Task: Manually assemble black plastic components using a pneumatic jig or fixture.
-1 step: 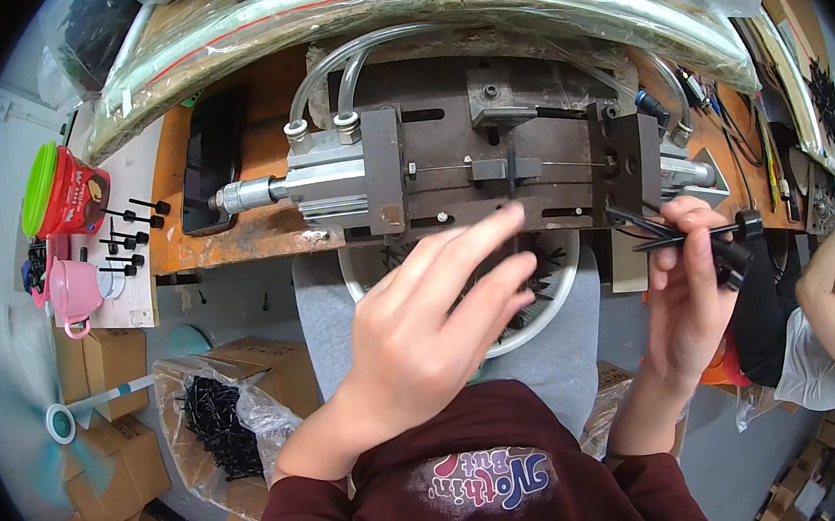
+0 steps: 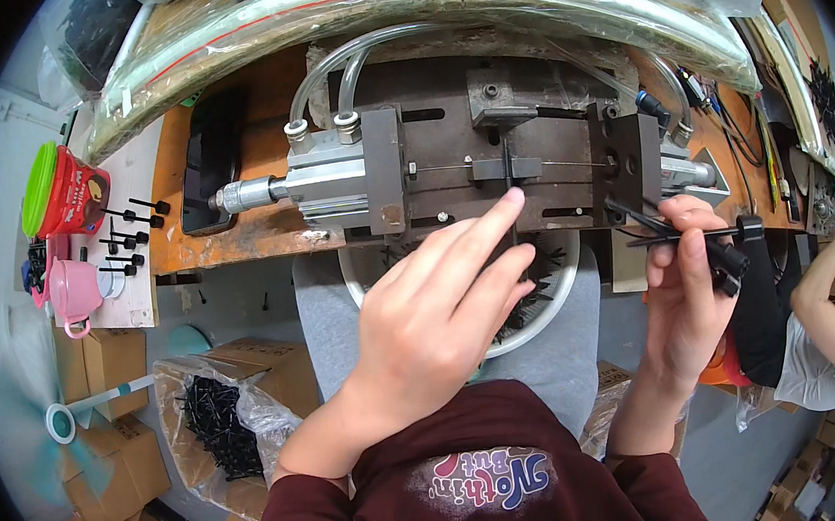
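My left hand [image 2: 432,309] reaches over the bench edge with its back up and fingers stretched and apart. Its topmost fingertip is at the lower part of a thin black plastic pin [image 2: 506,156], which stands across a small grey block [image 2: 527,167] on the dark metal fixture [image 2: 451,192]. The thumb is hidden, and contact with the pin is hard to confirm. At the fixture's right end, my right hand [image 2: 686,285] pinches several black plastic pins with knob-like heads [image 2: 729,256] between thumb and fingers, thin stems pointing left.
Air cylinders [image 2: 330,184] with clear hoses [image 2: 318,64] flank the fixture. A white-rimmed tub [image 2: 577,295] of black pins sits at my lap. To the left are a phone [image 2: 208,170], a pink cup [image 2: 73,289], loose pins [image 2: 128,233] and a bagged box [image 2: 222,425]. A co-worker [image 2: 828,352] sits right.
The pin at the block has shifted slightly left and shows more sharply. My left hand has moved slightly. The pins in my right hand have tilted a little.
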